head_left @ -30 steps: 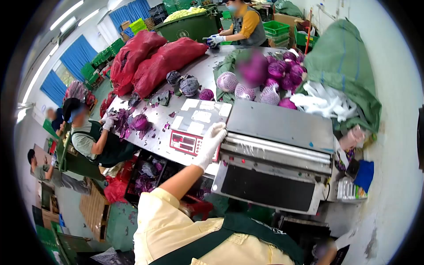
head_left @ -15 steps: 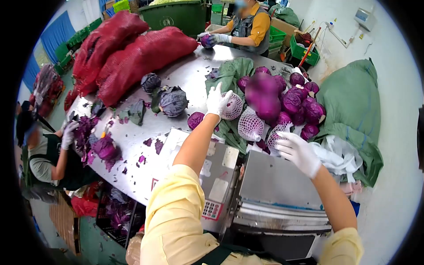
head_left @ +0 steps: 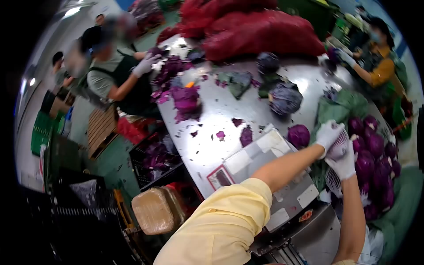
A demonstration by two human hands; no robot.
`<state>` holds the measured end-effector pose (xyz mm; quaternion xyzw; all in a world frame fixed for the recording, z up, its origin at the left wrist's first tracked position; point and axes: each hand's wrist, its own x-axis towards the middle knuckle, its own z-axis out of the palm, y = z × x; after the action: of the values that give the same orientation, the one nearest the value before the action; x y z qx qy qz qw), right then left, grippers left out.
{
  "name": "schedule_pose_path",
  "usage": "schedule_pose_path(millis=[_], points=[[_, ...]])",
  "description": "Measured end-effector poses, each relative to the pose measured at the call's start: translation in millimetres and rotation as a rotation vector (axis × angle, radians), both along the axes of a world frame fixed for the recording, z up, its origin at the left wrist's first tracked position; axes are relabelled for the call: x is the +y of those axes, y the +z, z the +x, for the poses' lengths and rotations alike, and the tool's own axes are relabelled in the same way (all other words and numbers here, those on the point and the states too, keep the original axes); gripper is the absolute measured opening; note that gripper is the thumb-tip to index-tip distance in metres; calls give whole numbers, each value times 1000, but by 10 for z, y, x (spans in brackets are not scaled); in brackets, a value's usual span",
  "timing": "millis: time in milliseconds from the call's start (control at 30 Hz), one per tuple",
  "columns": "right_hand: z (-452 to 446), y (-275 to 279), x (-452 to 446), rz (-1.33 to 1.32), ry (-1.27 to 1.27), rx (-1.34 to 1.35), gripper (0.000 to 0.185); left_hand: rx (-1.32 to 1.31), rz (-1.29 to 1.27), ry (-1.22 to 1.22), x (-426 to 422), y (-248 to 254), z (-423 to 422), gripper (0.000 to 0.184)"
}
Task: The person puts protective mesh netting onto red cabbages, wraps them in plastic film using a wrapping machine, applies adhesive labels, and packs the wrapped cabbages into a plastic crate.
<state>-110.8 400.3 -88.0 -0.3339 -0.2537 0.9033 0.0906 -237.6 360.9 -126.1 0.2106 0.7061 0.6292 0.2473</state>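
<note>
My left hand (head_left: 328, 136), in a white glove, is closed on a purple cabbage in a white foam net (head_left: 339, 145). From the near side my right hand (head_left: 344, 164), also gloved, has its fingers wrapped against the same netted cabbage. The two hands partly hide it. Just below them shows another white foam net (head_left: 333, 183). To the right lies a heap of peeled purple cabbages (head_left: 370, 164). A single purple cabbage (head_left: 299, 135) rests left of my left hand, beside the scale (head_left: 282, 172) under my left forearm.
Dark unpeeled cabbages (head_left: 285, 98) and leaf scraps lie on the metal table (head_left: 212, 150). Red mesh sacks (head_left: 265, 37) fill its far side. Co-workers stand at the left (head_left: 112, 75) and far right (head_left: 375, 62). A black crate (head_left: 154, 159) holds purple leaves.
The view has swung left. My hands, apart before, have come together on one netted cabbage. The left co-worker now shows more fully.
</note>
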Motion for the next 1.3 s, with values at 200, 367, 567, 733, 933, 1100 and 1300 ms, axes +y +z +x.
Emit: schedule_pose_path(millis=[200, 367, 567, 733, 933, 1100, 1300], points=[[1026, 1204, -404, 698, -125, 119, 54, -22, 463, -246, -1054, 1464, 372, 79], [1878, 2543, -1296, 492, -41, 106, 63, -896, 487, -717, -1927, 2486, 1136, 86], [2731, 2229, -1936, 299, -244, 191, 60, -999, 493, -478, -2032, 2103, 2466, 64], [3562, 1687, -1800, 367, -397, 185, 60, -482, 368, -426, -1942, 1894, 3315, 72], [4142, 1260, -1668, 572, -449, 246, 53, -740, 263, -567, -1794, 1560, 3861, 82], [4437, 1062, -1763, 602, -358, 182, 50, -436, 182, -572, -2058, 1511, 3991, 63], [4414, 1469, -1924, 643, -221, 144, 46, -332, 179, -792, -1968, 1354, 3955, 60]])
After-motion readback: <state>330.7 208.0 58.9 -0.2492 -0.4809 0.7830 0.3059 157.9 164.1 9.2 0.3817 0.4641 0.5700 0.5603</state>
